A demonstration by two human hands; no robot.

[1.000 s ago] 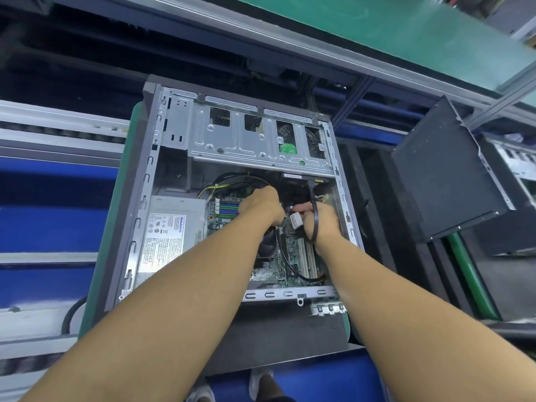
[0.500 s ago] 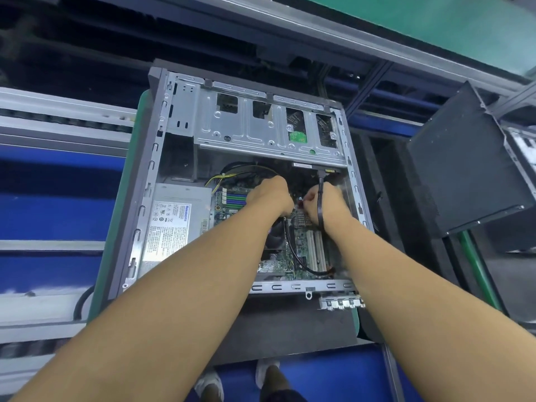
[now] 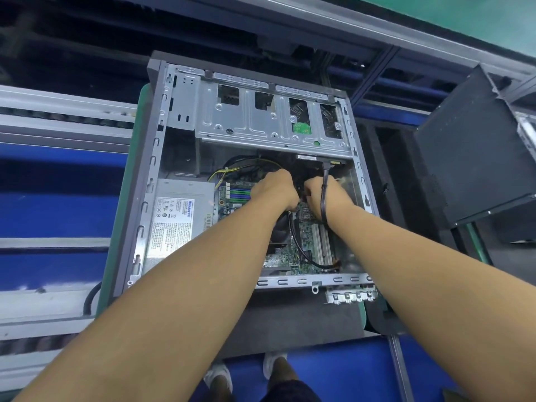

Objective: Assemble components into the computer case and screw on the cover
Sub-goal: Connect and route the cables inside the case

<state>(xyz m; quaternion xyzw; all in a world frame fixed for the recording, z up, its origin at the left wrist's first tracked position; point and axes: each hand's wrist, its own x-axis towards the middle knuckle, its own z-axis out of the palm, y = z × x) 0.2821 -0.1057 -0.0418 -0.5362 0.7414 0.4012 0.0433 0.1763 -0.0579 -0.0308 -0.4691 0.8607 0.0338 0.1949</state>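
Looks like cabling: left hand (image 3: 275, 188) and right hand (image 3: 333, 195) meet over the motherboard (image 3: 309, 245) inside the computer case (image 3: 150, 169), black cable (image 3: 322, 198) across the right wrist. Each grip is hidden, can't tell. Next, probably seating a connector squarely

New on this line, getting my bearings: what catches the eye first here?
Two arms reach into the open computer case at centre, the left hand and right hand close together over the motherboard, fingertips hidden. A black cable drapes across the right hand. The labelled power supply sits at the case's left.
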